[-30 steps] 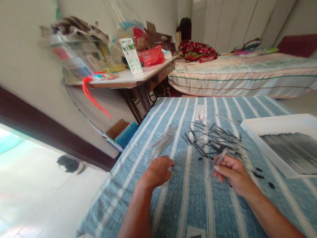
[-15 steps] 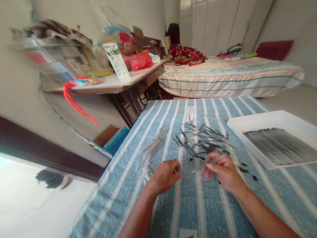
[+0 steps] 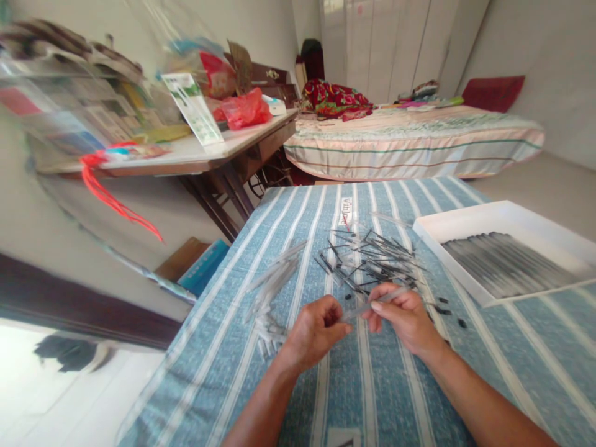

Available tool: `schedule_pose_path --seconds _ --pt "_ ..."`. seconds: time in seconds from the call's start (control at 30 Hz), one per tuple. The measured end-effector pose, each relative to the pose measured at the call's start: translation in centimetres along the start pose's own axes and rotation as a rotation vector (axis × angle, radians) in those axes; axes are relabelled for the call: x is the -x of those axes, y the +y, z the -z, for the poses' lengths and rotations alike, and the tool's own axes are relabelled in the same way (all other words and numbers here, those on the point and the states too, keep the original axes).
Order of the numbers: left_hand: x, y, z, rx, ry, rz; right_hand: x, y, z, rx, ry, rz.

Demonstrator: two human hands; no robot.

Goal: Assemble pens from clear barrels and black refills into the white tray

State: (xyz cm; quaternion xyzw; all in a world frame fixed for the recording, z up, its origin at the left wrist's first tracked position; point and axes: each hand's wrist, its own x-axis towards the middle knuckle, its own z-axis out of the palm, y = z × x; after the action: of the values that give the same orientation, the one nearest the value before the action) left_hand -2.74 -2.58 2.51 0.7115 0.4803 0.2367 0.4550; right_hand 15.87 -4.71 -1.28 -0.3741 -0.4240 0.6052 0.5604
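My right hand (image 3: 400, 316) pinches a slim, clear plastic tube (image 3: 361, 310), held slanting above the cloth. My left hand (image 3: 316, 329) is closed, its thumb and forefinger at the tube's left end; what else it may hold is hidden by the fingers. Just beyond the hands lies a loose pile of thin black sticks (image 3: 372, 254), mixed with clear pieces. To the left, a bundle of clear, greyish tubes (image 3: 274, 285) is spread on the cloth. Small black caps (image 3: 462, 323) are scattered to the right of my right hand.
A white box (image 3: 498, 214) at the right holds a row of dark, slim pieces (image 3: 507, 261). Blue-and-white striped cloth (image 3: 223, 372) covers the table. A cluttered desk (image 3: 195, 162) stands at the left, and a bed (image 3: 410, 149) is behind the table.
My hands have come together, so the clear tube's left end now meets my left fingers. The whole view has shifted, with everything appearing further left.
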Motion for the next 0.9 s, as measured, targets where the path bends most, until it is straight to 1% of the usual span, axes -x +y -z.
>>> schedule_pose_path --seconds 0.1,0.17,0.27,0.4,0.53,0.73,0.9 --pt "-0.06 0.12 -0.22 0.083 -0.005 0.03 0.05 0.04 -0.1 -0.02 0.0 -0.004" --pt "-0.12 0.2 -0.27 0.13 -0.029 0.058 0.05 0.02 -0.12 -0.044 -0.002 -0.008" --pt "-0.2 0.25 -0.28 0.163 -0.066 0.087 0.01 -0.09 -0.13 -0.077 -0.002 -0.002" --pt "-0.2 0.25 -0.47 0.22 -0.082 0.12 -0.03 -0.34 -0.18 -0.075 0.008 -0.006" --pt "-0.16 0.16 -0.85 0.267 -0.087 0.099 -0.05 -0.55 -0.28 -0.066 0.014 -0.009" --pt "-0.22 -0.15 -1.01 0.301 -0.086 0.079 -0.06 -0.36 -0.5 -0.107 0.001 -0.007" --pt "-0.01 0.0 -1.08 0.3 -0.086 0.074 0.06 -0.19 -0.63 -0.155 -0.024 0.002"
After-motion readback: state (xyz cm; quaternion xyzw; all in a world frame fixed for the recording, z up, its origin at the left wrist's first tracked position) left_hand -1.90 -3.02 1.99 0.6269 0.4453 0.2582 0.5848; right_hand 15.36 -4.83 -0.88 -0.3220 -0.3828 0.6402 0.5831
